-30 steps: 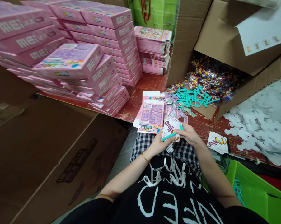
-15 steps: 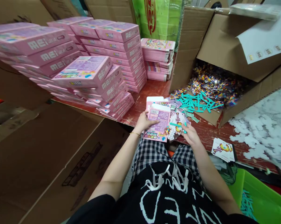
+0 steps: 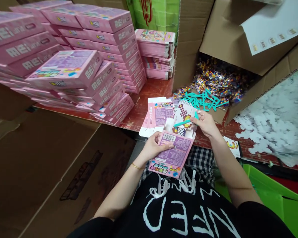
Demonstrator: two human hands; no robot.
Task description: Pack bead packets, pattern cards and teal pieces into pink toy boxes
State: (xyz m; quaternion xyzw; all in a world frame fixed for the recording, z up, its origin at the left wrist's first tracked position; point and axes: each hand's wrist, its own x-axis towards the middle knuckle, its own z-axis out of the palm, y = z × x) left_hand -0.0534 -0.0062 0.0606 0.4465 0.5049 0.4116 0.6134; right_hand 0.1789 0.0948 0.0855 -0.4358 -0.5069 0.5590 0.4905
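Note:
My left hand (image 3: 155, 148) grips a pink and purple cardboard box (image 3: 175, 155), tilted with its open end facing away from me. Pinched in my right hand (image 3: 205, 123) are a teal plastic stick tool (image 3: 184, 122) and a white printed card (image 3: 184, 110) with a pixel pattern. The card's lower end is at the mouth of the box, partly inside it. Below it a second patterned piece (image 3: 180, 131) shows within the opening. Just beyond lies another flat pink box (image 3: 160, 115) on the red table (image 3: 161, 86).
Stacked pink boxes (image 3: 119, 49) fill the left side. A carton of small colourful packets (image 3: 220, 77) stands at back right, with teal sticks (image 3: 203, 100) before it. White pieces (image 3: 262, 122) are heaped at right; printed cards (image 3: 232, 146) and a green bin (image 3: 282, 198) are nearer me.
The box has come closer to my body and its mouth now faces the right hand. My right hand has brought the card and teal stick to the opening. The camera view has shifted.

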